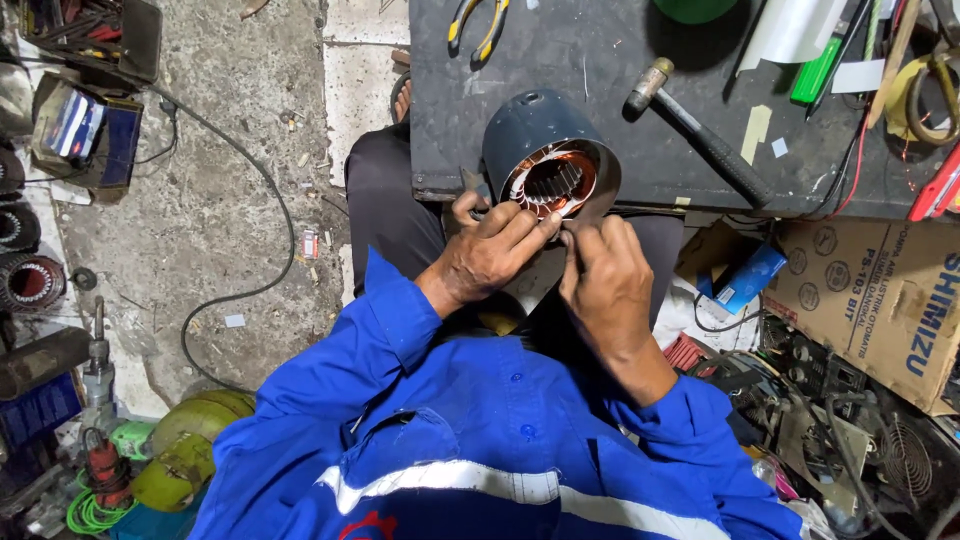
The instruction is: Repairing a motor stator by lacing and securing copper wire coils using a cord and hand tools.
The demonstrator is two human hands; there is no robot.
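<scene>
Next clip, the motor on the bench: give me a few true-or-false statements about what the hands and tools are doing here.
1. Both hands meet at the open end of the motor stator. True: the left hand and right hand pinch at its lower rim.
2. The right hand grips the hammer. False: it lies untouched on the black bench.
3. Copper windings show inside the stator. True.
4. The yellow-handled pliers lie on the floor. False: they lie on the bench top.

one stator point(548, 160), one hammer point(700, 135) (black-handled), one pliers point(478, 25)
</scene>
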